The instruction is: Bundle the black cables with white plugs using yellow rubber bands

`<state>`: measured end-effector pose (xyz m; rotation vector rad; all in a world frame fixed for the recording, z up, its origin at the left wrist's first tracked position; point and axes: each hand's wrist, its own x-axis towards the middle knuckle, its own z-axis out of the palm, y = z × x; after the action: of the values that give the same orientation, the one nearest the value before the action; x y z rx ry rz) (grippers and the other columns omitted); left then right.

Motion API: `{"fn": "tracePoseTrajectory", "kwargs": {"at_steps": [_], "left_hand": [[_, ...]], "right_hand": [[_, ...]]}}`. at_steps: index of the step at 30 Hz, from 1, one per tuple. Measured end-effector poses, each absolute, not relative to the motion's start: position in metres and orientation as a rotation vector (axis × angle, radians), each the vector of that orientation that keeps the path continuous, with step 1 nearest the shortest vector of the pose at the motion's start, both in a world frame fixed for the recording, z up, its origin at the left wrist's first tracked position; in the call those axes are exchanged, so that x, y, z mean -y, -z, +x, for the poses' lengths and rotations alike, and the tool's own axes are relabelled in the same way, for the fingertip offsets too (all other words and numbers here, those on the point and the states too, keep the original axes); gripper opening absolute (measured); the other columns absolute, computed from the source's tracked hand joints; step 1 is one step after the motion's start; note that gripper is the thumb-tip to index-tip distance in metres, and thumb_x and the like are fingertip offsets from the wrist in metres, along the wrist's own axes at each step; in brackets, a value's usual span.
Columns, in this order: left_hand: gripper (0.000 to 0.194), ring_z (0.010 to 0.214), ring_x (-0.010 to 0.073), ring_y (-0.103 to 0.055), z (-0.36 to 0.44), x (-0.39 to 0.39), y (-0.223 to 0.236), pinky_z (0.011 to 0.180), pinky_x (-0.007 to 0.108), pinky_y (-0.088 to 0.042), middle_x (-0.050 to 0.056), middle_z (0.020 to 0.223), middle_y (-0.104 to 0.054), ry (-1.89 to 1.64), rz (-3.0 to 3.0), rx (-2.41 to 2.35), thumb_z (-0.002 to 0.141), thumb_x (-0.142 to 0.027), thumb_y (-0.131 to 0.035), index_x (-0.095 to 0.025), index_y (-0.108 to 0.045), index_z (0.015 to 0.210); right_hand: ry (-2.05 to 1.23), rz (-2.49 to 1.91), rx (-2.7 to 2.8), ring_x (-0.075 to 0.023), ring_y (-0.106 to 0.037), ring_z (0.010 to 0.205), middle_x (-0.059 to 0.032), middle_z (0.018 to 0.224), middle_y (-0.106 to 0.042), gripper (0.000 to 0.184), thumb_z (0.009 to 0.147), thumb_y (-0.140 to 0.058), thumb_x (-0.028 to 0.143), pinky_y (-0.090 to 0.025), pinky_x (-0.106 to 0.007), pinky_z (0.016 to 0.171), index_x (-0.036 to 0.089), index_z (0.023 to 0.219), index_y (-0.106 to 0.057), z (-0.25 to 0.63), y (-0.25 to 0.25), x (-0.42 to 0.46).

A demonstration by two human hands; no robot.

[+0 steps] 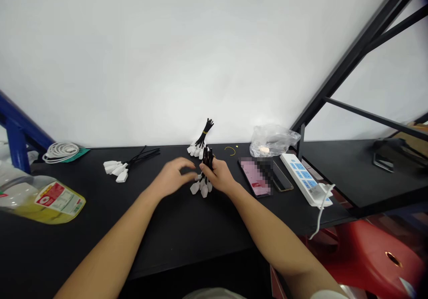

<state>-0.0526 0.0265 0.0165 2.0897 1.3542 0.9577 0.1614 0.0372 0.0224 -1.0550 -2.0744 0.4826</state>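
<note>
My right hand (pixel 220 176) is closed round a bunch of black cords with white plugs (pixel 203 184), the plugs hanging down at the table top and the black ends sticking up. My left hand (pixel 174 175) hovers just left of the bunch, fingers curled toward it and blurred by motion; it touches or nearly touches the cords. A second tied bundle of the same cords (pixel 201 141) stands behind the hands near the wall. A third loose bundle (pixel 117 168) lies to the left on the black table (pixel 187 227).
Right of my hands lie a phone (pixel 256 177), a second dark phone (pixel 281 177), a white power strip (pixel 305 178) and a clear plastic bag (pixel 272 140). A yellow rubber band (pixel 230 150) lies near the wall. A plastic bottle (pixel 40 197) and coiled white cable (pixel 60 151) sit left. A black shelf frame (pixel 354 54) rises right, above a red stool (pixel 371 254).
</note>
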Motion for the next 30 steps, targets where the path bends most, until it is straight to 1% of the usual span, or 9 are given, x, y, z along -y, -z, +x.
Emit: {"fn": "tracePoseTrajectory", "kwargs": {"at_steps": [3, 6, 10, 12, 15, 20, 23, 25, 30], "left_hand": [[0.030, 0.115, 0.0352, -0.056, -0.103, -0.039, -0.022, 0.101, 0.053, -0.040, 0.014, 0.120, -0.066, -0.986, 2.096, -2.000, 0.091, -0.039, -0.052, -0.022, -0.071, 0.105], [0.039, 0.117, 0.0464, -0.052, -0.146, -0.047, -0.016, 0.095, 0.063, -0.037, 0.022, 0.124, -0.063, -0.504, 1.861, -2.504, 0.085, -0.036, -0.058, -0.016, -0.068, 0.117], [0.031, 0.104, 0.0389, -0.059, -0.159, -0.045, -0.011, 0.093, 0.059, -0.037, 0.012, 0.105, -0.069, -0.366, 1.813, -2.570, 0.090, -0.032, -0.049, -0.020, -0.072, 0.108], [0.032, 0.100, 0.0357, -0.060, -0.152, -0.043, -0.015, 0.095, 0.057, -0.036, 0.010, 0.100, -0.070, -0.512, 1.894, -2.565, 0.093, -0.035, -0.046, -0.021, -0.073, 0.103], [0.035, 0.104, 0.0333, -0.060, -0.135, -0.041, -0.024, 0.101, 0.050, -0.037, 0.010, 0.106, -0.071, -0.856, 1.946, -2.528, 0.093, -0.040, -0.046, -0.022, -0.074, 0.102], [0.036, 0.098, 0.0241, -0.065, -0.074, -0.028, -0.025, 0.089, 0.032, -0.048, 0.005, 0.109, -0.072, -1.259, 1.957, -1.878, 0.092, -0.045, -0.051, -0.024, -0.074, 0.109], [0.029, 0.087, 0.0214, -0.066, -0.027, -0.013, -0.018, 0.080, 0.030, -0.049, 0.004, 0.095, -0.073, -1.039, 2.082, -1.556, 0.093, -0.041, -0.053, -0.025, -0.076, 0.102], [0.031, 0.086, 0.0213, -0.066, -0.007, -0.006, -0.015, 0.080, 0.031, -0.049, 0.006, 0.091, -0.072, -0.927, 2.153, -1.432, 0.096, -0.035, -0.047, -0.024, -0.076, 0.099], [0.037, 0.114, 0.0258, -0.059, -0.031, -0.017, -0.018, 0.104, 0.038, -0.043, 0.008, 0.119, -0.067, -0.815, 2.307, -1.321, 0.096, -0.041, -0.045, -0.026, -0.072, 0.118]], "right_hand": [[-0.462, -1.061, 2.085, -0.0146, -0.053, 0.061, 0.0001, 0.068, -0.056, 0.026, 0.096, -0.048, 0.039, -0.035, -0.026, 0.059, 0.021, 0.077, -0.048, 0.161, -0.022, -0.038], [-0.486, -1.065, 2.104, -0.0140, -0.051, 0.059, 0.0011, 0.065, -0.053, 0.029, 0.097, -0.048, 0.041, -0.033, -0.026, 0.057, 0.022, 0.075, -0.045, 0.160, -0.022, -0.038], [-0.516, -1.056, 2.083, -0.0137, -0.050, 0.060, 0.0011, 0.066, -0.052, 0.030, 0.096, -0.048, 0.042, -0.035, -0.026, 0.059, 0.021, 0.074, -0.045, 0.161, -0.023, -0.038], [-0.527, -1.069, 2.070, -0.0136, -0.050, 0.060, 0.0011, 0.065, -0.052, 0.031, 0.096, -0.049, 0.042, -0.036, -0.025, 0.058, 0.021, 0.074, -0.046, 0.162, -0.024, -0.038], [-0.535, -1.091, 2.045, -0.0137, -0.051, 0.060, 0.0008, 0.064, -0.052, 0.035, 0.095, -0.051, 0.044, -0.036, -0.025, 0.058, 0.020, 0.070, -0.047, 0.163, -0.025, -0.040], [-0.623, -1.043, 1.976, -0.0161, -0.058, 0.067, -0.0010, 0.070, -0.060, 0.031, 0.095, -0.053, 0.042, -0.041, -0.026, 0.062, 0.020, 0.074, -0.057, 0.159, -0.024, -0.041], [-0.659, -0.994, 1.937, -0.0183, -0.064, 0.077, -0.0027, 0.082, -0.068, 0.023, 0.093, -0.057, 0.041, -0.046, -0.027, 0.070, 0.021, 0.089, -0.066, 0.157, -0.022, -0.041], [-0.628, -1.020, 1.922, -0.0176, -0.063, 0.073, -0.0024, 0.078, -0.067, 0.024, 0.092, -0.058, 0.041, -0.045, -0.027, 0.068, 0.020, 0.085, -0.065, 0.158, -0.021, -0.041], [-0.523, -1.079, 1.893, -0.0146, -0.055, 0.064, -0.0002, 0.067, -0.058, 0.036, 0.096, -0.050, 0.047, -0.040, -0.025, 0.062, 0.019, 0.073, -0.057, 0.163, -0.022, -0.043]]}}
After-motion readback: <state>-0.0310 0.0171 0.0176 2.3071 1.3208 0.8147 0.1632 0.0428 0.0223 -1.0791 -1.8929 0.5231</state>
